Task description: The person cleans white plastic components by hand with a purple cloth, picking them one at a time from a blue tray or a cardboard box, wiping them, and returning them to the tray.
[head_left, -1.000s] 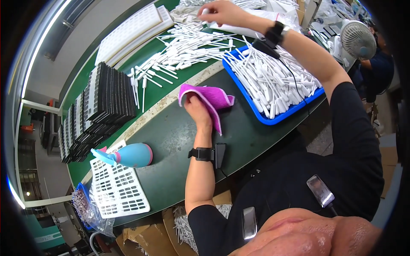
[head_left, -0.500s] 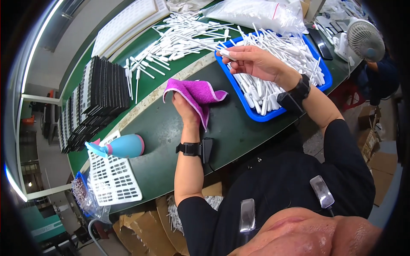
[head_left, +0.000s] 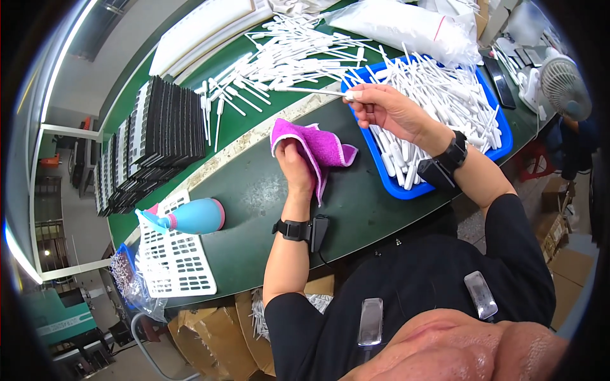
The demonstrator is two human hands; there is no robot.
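Note:
My left hand [head_left: 296, 166] is closed round a purple cloth [head_left: 330, 147] with a pale edge, above the dark green tabletop; most of its fingers are hidden by the folds. To the right, my right hand [head_left: 391, 108] pinches a slim white plastic stick [head_left: 311, 91] by one end. The stick's thin shaft reaches leftward from the fingertips, beyond the cloth's far side and apart from it. Under and beside that hand is a blue tray [head_left: 389, 184] heaped with white sticks [head_left: 438, 89] that have thicker handles.
More white sticks [head_left: 311, 47] lie strewn at the back. Black slotted trays [head_left: 168, 120] are stacked at the left, near a light blue spray bottle [head_left: 194, 216] on a white perforated tray [head_left: 181, 267]. A clear plastic bag [head_left: 400, 25], a phone [head_left: 499, 82] and a fan [head_left: 564, 86] are far right.
The stick in my right hand has tilted down at its far end and now points almost straight left. The whole view has shifted a little. My left hand still grips the cloth.

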